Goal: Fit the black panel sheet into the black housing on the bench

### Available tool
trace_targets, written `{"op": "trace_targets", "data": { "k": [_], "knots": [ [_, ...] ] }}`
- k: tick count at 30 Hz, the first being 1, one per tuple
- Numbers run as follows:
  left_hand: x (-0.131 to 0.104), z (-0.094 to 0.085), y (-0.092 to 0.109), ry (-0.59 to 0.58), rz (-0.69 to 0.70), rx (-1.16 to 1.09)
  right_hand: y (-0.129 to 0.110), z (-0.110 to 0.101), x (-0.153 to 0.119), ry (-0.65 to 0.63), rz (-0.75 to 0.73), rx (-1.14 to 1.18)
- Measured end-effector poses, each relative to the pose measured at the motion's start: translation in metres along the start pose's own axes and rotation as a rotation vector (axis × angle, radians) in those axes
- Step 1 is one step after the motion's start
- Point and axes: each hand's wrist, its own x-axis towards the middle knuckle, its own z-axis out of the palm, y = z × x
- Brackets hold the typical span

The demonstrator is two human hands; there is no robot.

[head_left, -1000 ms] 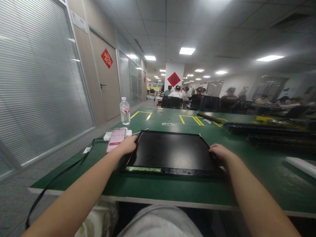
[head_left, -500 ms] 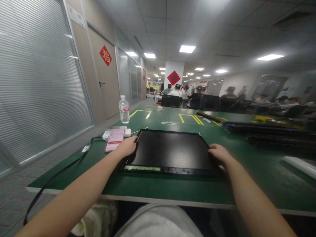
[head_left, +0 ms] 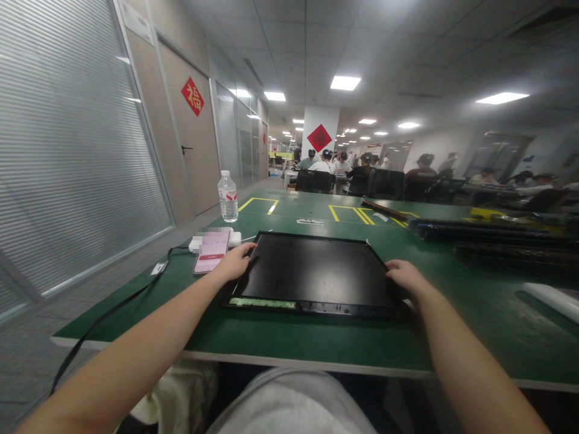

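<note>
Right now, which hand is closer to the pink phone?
The left hand, beside the phone; the right hand is at the opposite edge of the black panel.

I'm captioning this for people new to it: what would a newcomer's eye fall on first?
The large black screen panel in mid-view comes first, with the left hand and right hand at its opposite side edges. Next come the lit phone and clear water bottle towards the left of the green table, then the red diamond on the door beyond.
</note>
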Motion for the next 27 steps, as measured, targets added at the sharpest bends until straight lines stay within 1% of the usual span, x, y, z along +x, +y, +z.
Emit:
{"op": "trace_targets", "data": {
  "k": [3, 4, 6, 9, 11, 15, 22, 27],
  "knots": [
    [-0.001, -0.001, 0.005, -0.048, -0.065, -0.435, 0.002, 0.000, 0.002, -0.010, 0.000, 0.023],
    [-0.002, -0.002, 0.008, -0.051, -0.095, -0.529, 0.003, 0.000, 0.002, -0.010, 0.002, 0.027],
    [-0.003, -0.004, 0.013, -0.032, -0.165, -0.628, 0.002, -0.001, 0.002, -0.002, 0.007, 0.024],
    [-0.004, -0.006, 0.019, -0.004, -0.256, -0.694, 0.001, -0.001, 0.001, 0.019, 0.004, -0.006],
    [-0.004, -0.007, 0.019, -0.006, -0.316, -0.735, -0.001, -0.002, 0.000, 0.033, -0.003, -0.025],
    [-0.007, -0.007, 0.019, -0.076, -0.389, -0.824, -0.003, -0.004, -0.003, 0.037, -0.013, -0.040],
    [-0.011, -0.009, 0.022, -0.196, -0.383, -0.839, -0.004, -0.004, -0.004, 0.040, -0.006, -0.038],
    [-0.012, -0.008, 0.022, -0.192, -0.371, -0.837, -0.003, -0.002, -0.004, 0.026, 0.005, -0.021]
  ]
}}
